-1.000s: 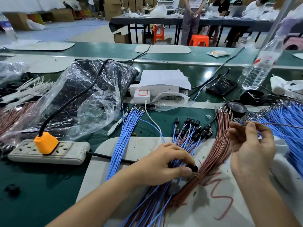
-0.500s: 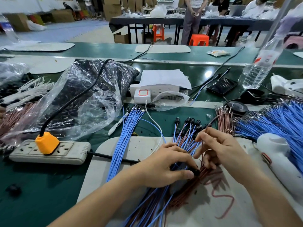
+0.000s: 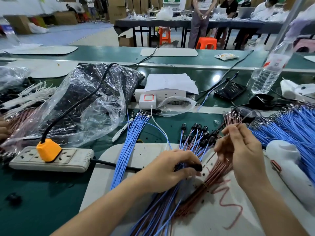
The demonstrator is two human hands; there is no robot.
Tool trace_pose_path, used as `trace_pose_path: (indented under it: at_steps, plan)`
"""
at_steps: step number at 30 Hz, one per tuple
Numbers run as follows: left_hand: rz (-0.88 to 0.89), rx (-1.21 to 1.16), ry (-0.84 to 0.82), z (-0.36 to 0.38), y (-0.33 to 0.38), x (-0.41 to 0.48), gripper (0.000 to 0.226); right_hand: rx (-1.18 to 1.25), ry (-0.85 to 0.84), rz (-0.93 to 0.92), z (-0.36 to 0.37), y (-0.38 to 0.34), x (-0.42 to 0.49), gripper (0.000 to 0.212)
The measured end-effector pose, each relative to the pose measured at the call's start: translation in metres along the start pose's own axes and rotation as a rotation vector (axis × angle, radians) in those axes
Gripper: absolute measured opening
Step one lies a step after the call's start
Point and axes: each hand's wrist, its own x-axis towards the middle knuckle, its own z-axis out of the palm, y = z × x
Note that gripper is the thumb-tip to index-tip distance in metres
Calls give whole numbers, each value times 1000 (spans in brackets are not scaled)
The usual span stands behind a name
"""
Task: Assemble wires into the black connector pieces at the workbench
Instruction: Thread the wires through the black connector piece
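My left hand (image 3: 172, 169) grips a black connector piece (image 3: 197, 167) over the white mat (image 3: 136, 155). My right hand (image 3: 242, 150) pinches a single brown wire (image 3: 242, 119) that runs up and to the right, just right of the connector. Finished pieces, black connectors with blue and brown wires (image 3: 197, 133), fan out behind my hands. A tied bundle of brown wires (image 3: 216, 174) lies under my right hand. A loose bundle of blue wires (image 3: 131, 142) lies to the left on the mat.
A big heap of blue wires (image 3: 289, 130) fills the right side beside a white tool (image 3: 289, 167). A power strip with an orange plug (image 3: 49, 150) sits at left, a plastic bag of black parts (image 3: 88, 99) behind it. A water bottle (image 3: 271, 68) and phone (image 3: 230, 91) stand at the back right.
My right hand went from the brown wires at the right toward the connector, then lifted with one brown wire pinched. My left hand stayed on the connector.
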Motion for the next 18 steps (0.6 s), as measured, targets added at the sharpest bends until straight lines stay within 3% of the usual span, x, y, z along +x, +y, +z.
trace_pose_path:
  at_steps: [7,18]
  plan:
    - [4,-88,114,1,-4,2,17,42,1,-288,18,-21,-17,21]
    - [1,-95,130,1,-7,2,18,-31,-6,-408,22,-21,-24,21]
